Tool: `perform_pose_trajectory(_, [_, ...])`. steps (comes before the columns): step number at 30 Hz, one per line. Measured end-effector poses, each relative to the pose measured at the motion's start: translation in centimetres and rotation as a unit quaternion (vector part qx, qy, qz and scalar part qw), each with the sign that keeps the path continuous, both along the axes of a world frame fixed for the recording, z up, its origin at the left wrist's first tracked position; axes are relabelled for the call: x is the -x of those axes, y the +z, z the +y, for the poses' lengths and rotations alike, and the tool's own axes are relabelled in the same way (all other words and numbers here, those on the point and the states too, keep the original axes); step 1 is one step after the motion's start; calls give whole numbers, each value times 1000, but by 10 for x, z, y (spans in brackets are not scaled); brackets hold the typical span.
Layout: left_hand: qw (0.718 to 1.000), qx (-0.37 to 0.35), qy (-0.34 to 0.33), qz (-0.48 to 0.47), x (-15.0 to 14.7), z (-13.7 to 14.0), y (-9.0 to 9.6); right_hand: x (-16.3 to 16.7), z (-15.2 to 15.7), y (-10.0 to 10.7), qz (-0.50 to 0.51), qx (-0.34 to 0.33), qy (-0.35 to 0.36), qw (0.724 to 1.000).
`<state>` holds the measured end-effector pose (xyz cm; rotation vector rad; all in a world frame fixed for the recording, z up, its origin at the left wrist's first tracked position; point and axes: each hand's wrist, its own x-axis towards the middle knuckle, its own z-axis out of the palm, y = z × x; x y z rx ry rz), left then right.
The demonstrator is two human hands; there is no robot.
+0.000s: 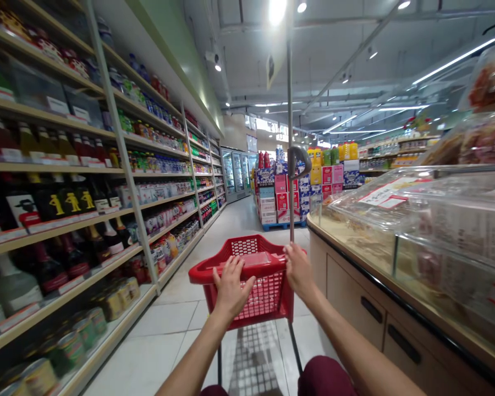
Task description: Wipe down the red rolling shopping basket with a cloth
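I have the red cart on the tiled floor, my left hand spread over its rim, my right hand curled on it beside the grey pole; shelves run left, a display case right.

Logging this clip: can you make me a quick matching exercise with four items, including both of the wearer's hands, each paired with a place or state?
Column 1
1. Left hand
2. Pallet
3. Right hand
4. Glass-fronted cabinets

Column 2
A. At the right corner of the red cart, by the lower visible end of the upright pole
B. Beyond the shelving on the left
C. Laid on the cart's near bar, fingers spread
D. Blue, under stacked boxes

Pairs: 1-C, 2-D, 3-A, 4-B
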<state>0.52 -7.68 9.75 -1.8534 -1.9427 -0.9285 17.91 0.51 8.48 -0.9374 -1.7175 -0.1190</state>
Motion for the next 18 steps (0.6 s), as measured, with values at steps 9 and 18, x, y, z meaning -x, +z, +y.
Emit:
perform_pose_trajectory(9, [1000, 2, -10, 11, 14, -12, -1, 21, -12, 7, -38, 28, 49, 998])
perform_pose_trajectory(18, [995, 11, -98, 20, -27, 8, 15, 58, -39, 38, 65, 187, 252, 947])
